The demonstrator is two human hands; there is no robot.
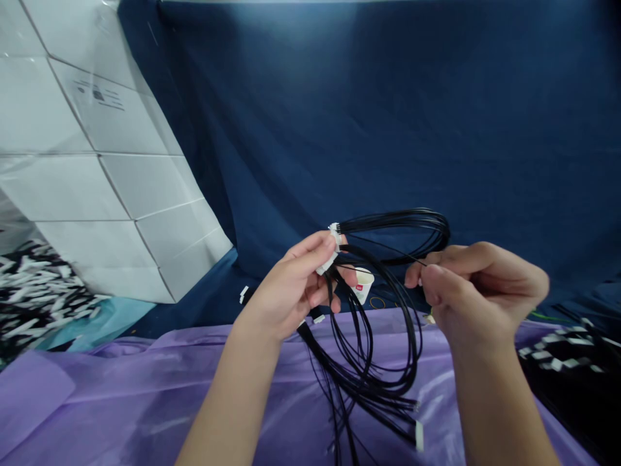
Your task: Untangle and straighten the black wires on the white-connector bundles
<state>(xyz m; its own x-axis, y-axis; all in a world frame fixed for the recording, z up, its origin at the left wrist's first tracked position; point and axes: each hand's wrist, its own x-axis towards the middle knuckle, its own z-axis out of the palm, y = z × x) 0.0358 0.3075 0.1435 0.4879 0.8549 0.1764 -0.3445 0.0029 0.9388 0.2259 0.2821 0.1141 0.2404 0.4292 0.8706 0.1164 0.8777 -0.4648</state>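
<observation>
Far left of the paper cup (363,283), a heap of black-and-white plugs (33,291) lies low. Beside it, stacked white cartons (97,162) lean up and away. A dark blue cloth (388,97) fills everything behind the cup.

Below the cup, a purple sheet (121,388) covers the surface, and both forearms come up over it.

Just left of the cup, the left hand (295,285) is raised. Its thumb and fingers are closed tight on a white plug (334,249), which sits above the cup's left edge. The plug's long side tilts, upper end to the right, and its wire face points right.

From that face, the bundle of black wires (383,362) runs rightward above the cup, nearly level. It curls round in a flat loop up and to the right of the cup, then drops in long hanging loops below it onto the sheet. Loose ends with small white tips trail down and right.

A single wire (388,249) stretches taut above the cup, slanting from the plug down to the right.

Right of the cup, the right hand (475,291) pinches that wire's far end between thumb and forefinger, with the other fingers curled in.

Far right, a second scatter of plugs (563,349) lies on dark ground.
</observation>
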